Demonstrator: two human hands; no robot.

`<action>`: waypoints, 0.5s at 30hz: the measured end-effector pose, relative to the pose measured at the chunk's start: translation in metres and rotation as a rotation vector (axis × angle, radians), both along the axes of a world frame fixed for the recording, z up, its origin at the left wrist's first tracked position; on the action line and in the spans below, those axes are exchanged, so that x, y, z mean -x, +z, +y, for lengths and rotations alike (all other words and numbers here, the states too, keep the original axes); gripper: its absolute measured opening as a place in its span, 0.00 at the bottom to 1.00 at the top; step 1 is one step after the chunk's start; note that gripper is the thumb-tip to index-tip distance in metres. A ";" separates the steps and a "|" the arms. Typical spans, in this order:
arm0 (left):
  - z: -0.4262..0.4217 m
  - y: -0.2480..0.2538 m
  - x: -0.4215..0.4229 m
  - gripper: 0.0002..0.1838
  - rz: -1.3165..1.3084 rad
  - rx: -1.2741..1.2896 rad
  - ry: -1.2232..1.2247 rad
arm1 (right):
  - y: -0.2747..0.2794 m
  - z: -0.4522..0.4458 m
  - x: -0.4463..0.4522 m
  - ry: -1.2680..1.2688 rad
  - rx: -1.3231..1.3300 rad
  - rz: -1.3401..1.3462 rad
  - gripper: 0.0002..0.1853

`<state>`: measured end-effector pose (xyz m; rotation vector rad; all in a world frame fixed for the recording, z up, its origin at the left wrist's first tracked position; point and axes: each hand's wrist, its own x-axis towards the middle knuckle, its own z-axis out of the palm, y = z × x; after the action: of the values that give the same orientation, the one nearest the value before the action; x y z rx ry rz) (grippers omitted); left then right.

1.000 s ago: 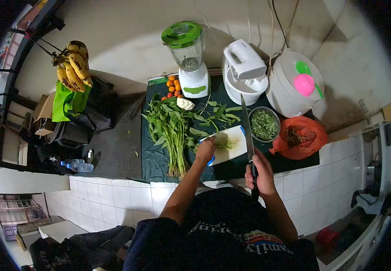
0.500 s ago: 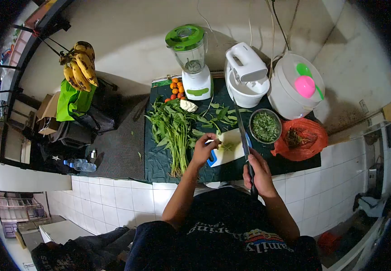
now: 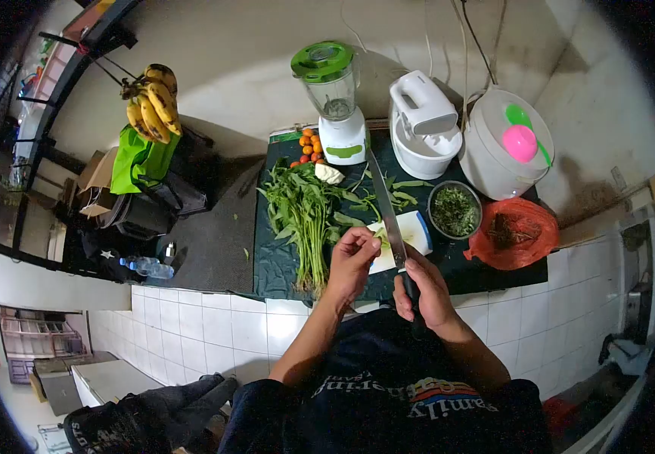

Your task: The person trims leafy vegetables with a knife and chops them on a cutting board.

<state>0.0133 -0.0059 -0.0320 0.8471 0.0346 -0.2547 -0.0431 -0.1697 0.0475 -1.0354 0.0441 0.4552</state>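
My right hand (image 3: 427, 293) is wrapped round the black handle of a long kitchen knife (image 3: 385, 198), its blade pointing away from me over the cutting board. Close beside the blade, my left hand (image 3: 353, 261) is closed in a pinch on a short piece of green stem (image 3: 381, 236), partly hidden by the fingers. Beneath both hands lies a white cutting board (image 3: 417, 229) with blue edges. To the left rests a bunch of long-stemmed leafy greens (image 3: 308, 234), with loose leaves behind the board. A metal bowl of chopped greens (image 3: 454, 212) stands to the right.
A red plastic bag (image 3: 547, 246) holds scraps at right. Along the back stand a blender (image 3: 343, 132), a white stand mixer (image 3: 424, 113) and a large white container (image 3: 486, 144). Small tomatoes (image 3: 311, 144) sit by the blender. Bananas (image 3: 153, 106) hang at left. Another person (image 3: 146, 412) is at lower left.
The knife has swung leftward and come nearer my left hand, its blade now crossing the board's middle. My hands are closer together. The whole view has shifted slightly.
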 end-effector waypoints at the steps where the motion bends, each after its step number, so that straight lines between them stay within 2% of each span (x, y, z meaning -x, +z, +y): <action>1: -0.003 0.003 0.003 0.07 0.019 0.012 0.023 | 0.000 0.001 0.000 -0.006 -0.004 -0.017 0.28; 6: -0.006 0.010 0.012 0.08 0.016 0.079 -0.015 | -0.001 0.004 0.000 -0.003 -0.020 -0.031 0.29; 13: -0.004 0.016 0.019 0.07 -0.080 0.007 -0.048 | -0.001 0.005 0.004 0.006 -0.066 0.000 0.29; 15: -0.005 0.018 0.020 0.07 -0.062 0.085 -0.040 | 0.002 0.005 0.005 0.012 -0.060 0.007 0.29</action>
<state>-0.0067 -0.0111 -0.0143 0.7712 -0.0506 -0.2658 -0.0480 -0.1643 0.0493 -0.9757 0.0301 0.4684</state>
